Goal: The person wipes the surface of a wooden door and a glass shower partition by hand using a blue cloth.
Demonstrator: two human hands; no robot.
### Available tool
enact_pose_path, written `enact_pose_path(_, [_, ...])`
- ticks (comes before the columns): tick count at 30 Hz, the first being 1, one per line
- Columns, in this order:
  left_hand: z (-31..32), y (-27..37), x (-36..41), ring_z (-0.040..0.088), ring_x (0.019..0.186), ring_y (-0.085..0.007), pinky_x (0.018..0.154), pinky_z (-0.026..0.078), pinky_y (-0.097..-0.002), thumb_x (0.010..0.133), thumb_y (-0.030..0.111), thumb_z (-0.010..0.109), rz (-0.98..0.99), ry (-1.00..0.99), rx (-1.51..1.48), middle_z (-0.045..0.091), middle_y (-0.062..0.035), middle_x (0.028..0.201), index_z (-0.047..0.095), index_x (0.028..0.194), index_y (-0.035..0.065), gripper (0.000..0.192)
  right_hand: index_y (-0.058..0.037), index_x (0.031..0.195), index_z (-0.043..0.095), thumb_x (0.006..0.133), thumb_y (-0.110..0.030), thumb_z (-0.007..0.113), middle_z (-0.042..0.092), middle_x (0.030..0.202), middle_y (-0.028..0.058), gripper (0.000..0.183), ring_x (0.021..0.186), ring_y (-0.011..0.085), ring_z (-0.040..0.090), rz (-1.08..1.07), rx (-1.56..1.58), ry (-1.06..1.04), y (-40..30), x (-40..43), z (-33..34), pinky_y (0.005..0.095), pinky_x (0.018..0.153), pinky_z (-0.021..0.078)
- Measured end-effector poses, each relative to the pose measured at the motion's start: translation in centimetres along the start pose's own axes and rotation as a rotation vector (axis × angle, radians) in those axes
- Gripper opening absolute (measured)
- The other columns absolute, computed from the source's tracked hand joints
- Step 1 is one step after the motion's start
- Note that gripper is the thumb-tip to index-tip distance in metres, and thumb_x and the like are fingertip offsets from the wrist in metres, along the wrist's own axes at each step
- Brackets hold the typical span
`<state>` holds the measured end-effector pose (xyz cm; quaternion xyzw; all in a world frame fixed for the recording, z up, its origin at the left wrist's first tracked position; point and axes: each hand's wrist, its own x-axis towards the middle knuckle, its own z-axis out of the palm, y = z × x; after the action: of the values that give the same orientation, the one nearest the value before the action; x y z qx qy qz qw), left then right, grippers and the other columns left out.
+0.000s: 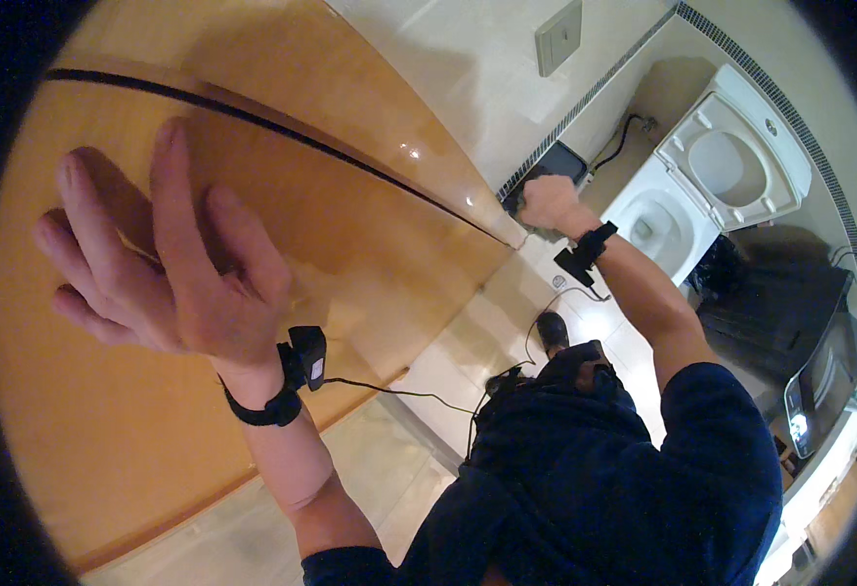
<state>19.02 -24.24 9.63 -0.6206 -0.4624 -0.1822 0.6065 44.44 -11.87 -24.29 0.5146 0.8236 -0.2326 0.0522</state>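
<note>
My left hand [172, 256] is spread with bent fingers in front of a light-brown wooden door panel [370, 278]; whether the fingertips touch it cannot be told. A dark gap [252, 117] runs along the upper edge of that panel, with another wooden strip beyond. My right hand [549, 201] is curled beside the far end of the wood, over a dark container [562, 165] on the floor; its fingers are turned away, so anything in them is hidden. Both wrists carry black strapped devices with cables.
A white toilet [652, 227] with its lid raised stands right of my right hand. Behind my right arm are a black washing machine [824, 381] and a dark bag [718, 264]. A switch plate [559, 40] is on the wall. Thin cables [428, 395] hang near my body.
</note>
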Motion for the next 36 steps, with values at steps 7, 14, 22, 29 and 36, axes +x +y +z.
enact_pose_path(7, [0.1,0.2,0.1,0.047,0.142,-0.0364,0.118,0.023,-0.0511,0.095,0.037,0.068,-0.013,0.034,-0.007,0.057,-0.0108,0.152,0.077,0.124,0.0266,0.032,-0.0015,0.092,0.077,0.079,-0.023,0.065,0.075,0.097,0.0217,0.028,0.093,0.04,0.073,0.066,0.356,0.055,3.1,6.5,8.3,0.0465,0.085,0.058])
enact_pose_path(14, [-0.4,-0.5,-1.2,0.045,0.144,-0.0371,0.119,0.022,-0.0516,0.097,0.038,0.066,-0.008,-0.014,0.019,0.056,-0.0116,0.153,0.077,0.125,0.025,0.032,-0.0036,0.103,0.075,0.079,-0.018,0.071,0.074,0.103,0.0174,0.028,0.1,0.0378,0.071,-0.228,0.178,0.146,3.2,4.8,5.8,0.044,0.087,0.0559])
enact_pose_path(22, [0.4,0.4,-0.3,0.048,0.14,-0.0386,0.115,0.027,-0.0509,0.098,0.037,0.064,0.018,0.03,-0.017,0.056,-0.0127,0.152,0.077,0.124,0.0233,0.033,-0.0022,0.12,0.067,0.081,-0.011,0.075,0.072,0.107,0.0161,0.04,0.1,0.0319,0.069,0.265,1.007,0.729,12.9,7.1,1.1,0.0412,0.086,0.0545])
enact_pose_path(29, [-0.5,-0.4,-1.0,0.047,0.142,-0.0389,0.118,0.023,-0.052,0.097,0.038,0.066,-0.003,-0.024,0.035,0.055,-0.0124,0.153,0.077,0.125,0.0247,0.033,0.0028,0.131,0.061,0.089,-0.022,0.07,0.071,0.113,0.0211,0.049,0.105,0.0306,0.067,0.514,1.178,0.808,1.3,3.4,2.0,0.0421,0.09,0.0526])
enact_pose_path(36, [0.0,0.4,-0.4,0.048,0.141,-0.0395,0.119,0.021,-0.0529,0.095,0.03,0.062,-0.051,0.032,-0.069,0.057,-0.014,0.151,0.078,0.124,0.026,0.033,0.0081,0.104,0.068,0.081,-0.019,0.07,0.071,0.092,0.0155,0.036,0.084,0.0266,0.068,0.474,1.17,0.388,-1.0,2.2,6.9,0.0395,0.073,0.0535])
